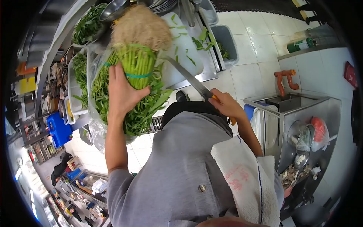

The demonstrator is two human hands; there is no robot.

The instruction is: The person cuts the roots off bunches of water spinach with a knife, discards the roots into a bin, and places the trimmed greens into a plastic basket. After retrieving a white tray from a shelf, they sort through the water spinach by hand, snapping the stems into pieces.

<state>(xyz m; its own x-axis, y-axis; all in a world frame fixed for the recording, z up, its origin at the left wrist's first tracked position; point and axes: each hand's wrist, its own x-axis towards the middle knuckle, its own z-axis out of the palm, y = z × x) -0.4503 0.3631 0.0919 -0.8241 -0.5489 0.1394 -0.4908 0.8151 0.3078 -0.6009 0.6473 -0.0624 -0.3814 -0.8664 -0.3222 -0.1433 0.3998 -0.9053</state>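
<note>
A large bunch of leafy greens (138, 62) lies at the upper left, its pale roots (141, 28) pointing away from me and a green band round its stems. My left hand (124, 89) rests on the stems near the band, thumb spread from the fingers. In my right hand (226, 104) is a knife (189, 78) with an orange handle, fingers wrapped round it. The blade's tip reaches the edge of the roots. A white cutting board (185, 56) with scattered leaf pieces lies beside the bunch. Clear plastic (99, 132) hangs under the leaves.
White tubs of greens (77, 81) stand on the left, beside a metal bowl (113, 10) at the top. Right of the board is a grey bin (230, 47). A steel unit (298, 128) stands at the right. Another person in dark clothes (60, 168) is far at the lower left.
</note>
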